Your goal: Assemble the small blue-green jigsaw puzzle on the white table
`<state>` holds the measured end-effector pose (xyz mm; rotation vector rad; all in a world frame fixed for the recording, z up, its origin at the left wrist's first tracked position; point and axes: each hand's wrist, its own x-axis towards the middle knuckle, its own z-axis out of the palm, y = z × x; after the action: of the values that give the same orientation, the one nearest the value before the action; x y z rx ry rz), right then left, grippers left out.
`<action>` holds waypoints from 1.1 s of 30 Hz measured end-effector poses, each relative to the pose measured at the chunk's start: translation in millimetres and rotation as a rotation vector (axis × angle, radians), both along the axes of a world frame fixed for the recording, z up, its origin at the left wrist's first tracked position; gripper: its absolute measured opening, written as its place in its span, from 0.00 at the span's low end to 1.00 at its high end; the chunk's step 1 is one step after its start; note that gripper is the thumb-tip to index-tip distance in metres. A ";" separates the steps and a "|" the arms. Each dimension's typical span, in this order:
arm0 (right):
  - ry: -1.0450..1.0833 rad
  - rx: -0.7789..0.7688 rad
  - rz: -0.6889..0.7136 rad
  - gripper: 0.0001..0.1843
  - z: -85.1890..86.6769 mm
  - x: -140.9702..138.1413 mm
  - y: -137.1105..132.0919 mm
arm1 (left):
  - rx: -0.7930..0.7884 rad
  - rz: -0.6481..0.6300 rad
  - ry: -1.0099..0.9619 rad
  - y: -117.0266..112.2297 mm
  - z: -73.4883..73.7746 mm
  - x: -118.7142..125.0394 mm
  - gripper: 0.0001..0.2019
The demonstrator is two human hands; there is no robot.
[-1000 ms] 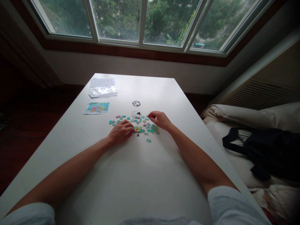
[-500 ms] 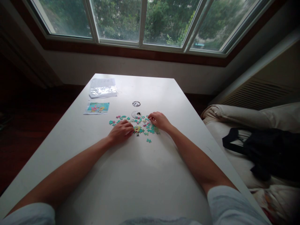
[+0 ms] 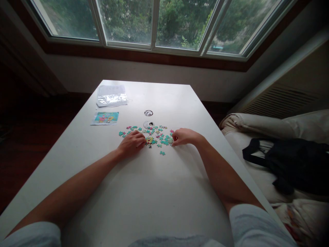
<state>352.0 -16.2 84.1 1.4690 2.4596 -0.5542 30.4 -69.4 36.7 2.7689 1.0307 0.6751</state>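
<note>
Left hand (image 3: 132, 142) curled, right hand (image 3: 187, 136) narrow-fingered, both at puzzle pieces (image 3: 164, 139); can't tell grips. Open room toward table's (image 3: 177, 103) far-right corner, right edge.

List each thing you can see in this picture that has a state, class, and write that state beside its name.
Left hand: curled, beside the yellow pieces
Right hand: bent, at the pile's right edge; grip unclear
Yellow pieces: grouped; joins too small to confirm
Teal pieces: scattered, lying down
Picture sheet: flat, face up
Clear packet: lying down; opening unclear
Dark cloth item: heaped, crumpled
</note>
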 end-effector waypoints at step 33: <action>-0.083 -0.047 0.125 0.16 5.3 -17.1 -6.8 | 0.023 -0.002 -0.024 0.6 -2.3 -0.7 0.11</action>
<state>334.9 -23.0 89.4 1.2836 2.4368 -0.5117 29.7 -68.8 34.4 2.7735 1.0223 0.7234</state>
